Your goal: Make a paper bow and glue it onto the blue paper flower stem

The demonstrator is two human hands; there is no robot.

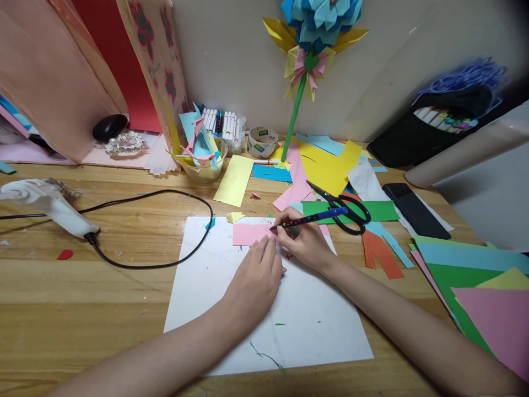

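A pink paper strip (248, 234) lies across the top of a white sheet (318, 325). My left hand (257, 270) rests flat on the strip's lower edge, fingers stretched out. Between the fingers of my right hand (303, 240) is a dark pen (306, 220) with coloured spots and a blue end. Its tip touches the strip, where a small faint outline shows. Just beyond my right hand, black scissors (346, 212) lie partly open over a green paper strip (380, 209).
A white glue gun (49, 204) with a black cord lies left. Behind are a bowl of paper scraps (202, 165), markers (221, 122), a tape roll (263, 142) and a blue paper flower (322, 22). On the right are a phone (415, 210) and stacked coloured paper (491, 309).
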